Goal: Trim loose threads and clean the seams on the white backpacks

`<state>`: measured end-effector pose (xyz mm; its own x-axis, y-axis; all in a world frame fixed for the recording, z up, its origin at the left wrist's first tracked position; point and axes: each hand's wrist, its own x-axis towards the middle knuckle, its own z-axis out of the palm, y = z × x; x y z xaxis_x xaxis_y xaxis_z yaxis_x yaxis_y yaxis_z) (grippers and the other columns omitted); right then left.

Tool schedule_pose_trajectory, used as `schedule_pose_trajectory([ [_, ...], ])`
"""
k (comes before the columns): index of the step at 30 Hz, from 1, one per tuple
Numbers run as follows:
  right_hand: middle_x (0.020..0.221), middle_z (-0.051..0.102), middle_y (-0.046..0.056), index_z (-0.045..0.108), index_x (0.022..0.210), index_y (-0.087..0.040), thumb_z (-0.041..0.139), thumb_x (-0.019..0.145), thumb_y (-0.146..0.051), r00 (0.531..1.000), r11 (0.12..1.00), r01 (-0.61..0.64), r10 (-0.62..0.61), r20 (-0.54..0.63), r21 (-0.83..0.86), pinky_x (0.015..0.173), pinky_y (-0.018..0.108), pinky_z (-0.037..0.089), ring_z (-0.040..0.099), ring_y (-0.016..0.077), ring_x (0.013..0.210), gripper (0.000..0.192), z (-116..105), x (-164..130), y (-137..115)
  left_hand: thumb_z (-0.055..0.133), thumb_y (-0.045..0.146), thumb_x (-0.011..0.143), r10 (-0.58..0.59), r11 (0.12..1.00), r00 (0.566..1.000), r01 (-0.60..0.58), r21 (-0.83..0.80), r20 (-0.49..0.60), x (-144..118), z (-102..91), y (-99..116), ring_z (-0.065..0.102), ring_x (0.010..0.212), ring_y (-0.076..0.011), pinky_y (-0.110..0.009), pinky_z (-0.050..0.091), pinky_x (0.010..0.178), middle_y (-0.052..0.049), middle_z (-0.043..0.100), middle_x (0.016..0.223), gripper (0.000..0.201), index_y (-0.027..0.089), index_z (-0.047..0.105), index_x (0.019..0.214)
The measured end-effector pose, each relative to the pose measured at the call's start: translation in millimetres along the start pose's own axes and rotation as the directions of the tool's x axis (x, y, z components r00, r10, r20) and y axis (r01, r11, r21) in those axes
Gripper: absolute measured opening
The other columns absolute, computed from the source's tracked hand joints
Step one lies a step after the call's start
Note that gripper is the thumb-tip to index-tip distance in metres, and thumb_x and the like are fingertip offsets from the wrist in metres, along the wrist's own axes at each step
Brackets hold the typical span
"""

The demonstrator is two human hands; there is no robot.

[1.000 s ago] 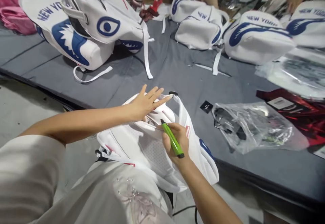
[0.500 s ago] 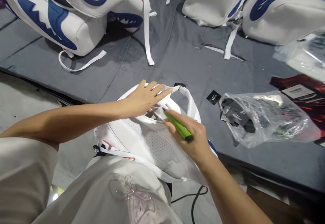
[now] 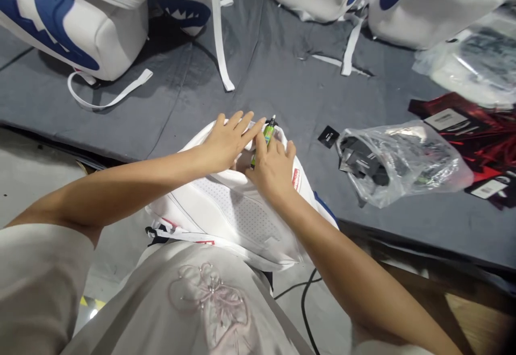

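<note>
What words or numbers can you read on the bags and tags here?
None can be read.
Red tag on the white backpack: too small.
White labels on the red packaging: print blurred.
Black tag on the grey table: mark too small.
Cards in the clear plastic bag: unreadable.

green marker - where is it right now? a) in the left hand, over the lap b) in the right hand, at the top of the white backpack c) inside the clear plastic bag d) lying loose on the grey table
b: the green marker sticks up from the right hand at the top edge of the white backpack, with the left hand flat on the backpack beside it.
</note>
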<state>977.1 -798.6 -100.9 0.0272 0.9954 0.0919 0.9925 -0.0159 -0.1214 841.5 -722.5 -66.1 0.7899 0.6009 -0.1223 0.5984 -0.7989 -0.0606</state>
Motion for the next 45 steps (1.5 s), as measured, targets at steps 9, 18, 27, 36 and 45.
schedule_pose_trajectory([
  [9,0.126,0.063,0.020,0.037,0.148,-0.013,0.064,0.081,-0.021,0.998,0.997,-0.025,0.029,-0.059,0.072,0.115,0.059,0.025,0.058,0.0348,0.117,0.072,1,-10,7,0.073,0.045,0.084,-0.022,0.992,0.999,0.026,0.124,-0.030,-2,3.2,5,0.027,0.150,-0.0349,-0.049,0.031,0.116,-0.017,0.018,0.168,0.110,0.019,0.002,0.163],
  [18,0.130,0.063,0.021,0.037,0.148,-0.016,0.061,0.087,-0.022,1.000,0.999,-0.009,0.010,-0.015,0.047,0.113,0.065,0.026,0.056,0.0364,0.123,0.066,-14,-15,13,0.069,0.046,0.088,-0.025,0.990,0.999,0.028,0.136,-0.024,0,2.3,6,0.041,0.136,-0.0326,-0.045,0.033,0.110,-0.014,0.031,0.163,0.096,0.018,0.015,0.162],
  [27,0.124,0.067,0.018,0.039,0.146,-0.016,0.065,0.084,-0.021,0.998,0.996,-0.043,0.040,0.043,0.082,0.111,0.063,0.032,0.060,0.0339,0.118,0.067,-10,-9,20,0.066,0.042,0.089,-0.025,0.994,0.999,0.027,0.104,-0.024,3,2.8,5,0.042,0.132,-0.0329,-0.044,0.034,0.108,-0.014,0.035,0.160,0.089,0.020,0.019,0.161],
  [36,0.128,0.065,0.018,0.039,0.153,-0.021,0.051,0.099,-0.044,0.961,0.962,0.179,-0.125,-0.248,0.204,0.112,0.061,0.035,0.060,0.0329,0.120,0.060,-39,-53,32,0.064,0.038,0.090,-0.014,0.994,0.999,0.019,0.108,-0.038,1,-2.7,5,0.046,0.126,-0.0325,-0.044,0.037,0.102,-0.015,0.043,0.153,0.085,0.017,0.021,0.160],
  [45,0.088,0.077,0.004,0.072,0.110,-0.018,0.058,0.094,-0.030,0.992,0.767,0.000,-0.081,0.097,0.642,0.063,0.025,0.053,0.068,0.0154,0.067,0.024,-57,-53,33,0.060,0.039,0.093,-0.034,0.995,0.999,0.036,0.097,-0.018,2,-0.9,7,0.044,0.127,-0.0333,-0.045,0.033,0.106,-0.016,0.042,0.151,0.082,0.016,0.019,0.160],
])
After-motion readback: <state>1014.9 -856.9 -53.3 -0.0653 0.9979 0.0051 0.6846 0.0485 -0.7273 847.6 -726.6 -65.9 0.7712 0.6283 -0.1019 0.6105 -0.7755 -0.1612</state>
